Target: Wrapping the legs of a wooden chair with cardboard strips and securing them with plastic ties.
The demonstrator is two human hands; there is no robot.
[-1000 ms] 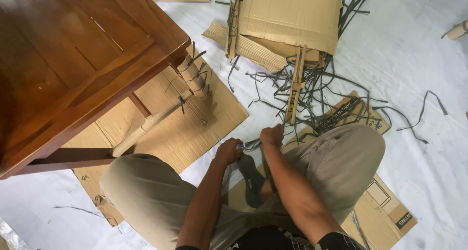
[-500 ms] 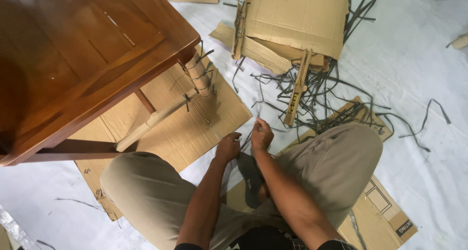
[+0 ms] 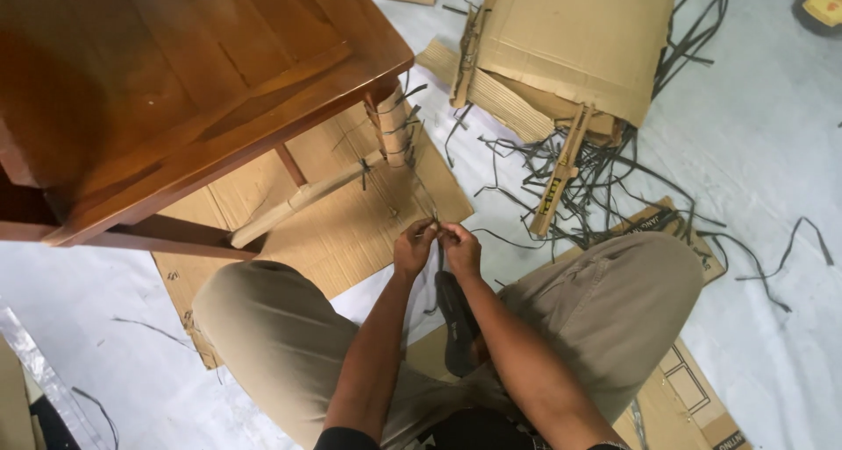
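Both hands together at frame centre: left hand (image 3: 414,248) and right hand (image 3: 461,248) pinching one dark strap (image 3: 436,239) between fingertips. Strap located at 6 o'clock from wrapped table leg (image 3: 392,125). Judged progress: one leg and one rail (image 3: 303,199) already cardboard-wrapped and tied; strap in hand not yet applied. Loose straps (image 3: 605,174) at 2 o'clock, too many to count. One table (image 3: 175,82).

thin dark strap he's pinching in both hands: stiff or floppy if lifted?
Probably floppy: the dark strap hangs slack below the left hand and right hand. Probably light too; the loose straps on the floor lie curled and tangled. Slipperiness is unclear.
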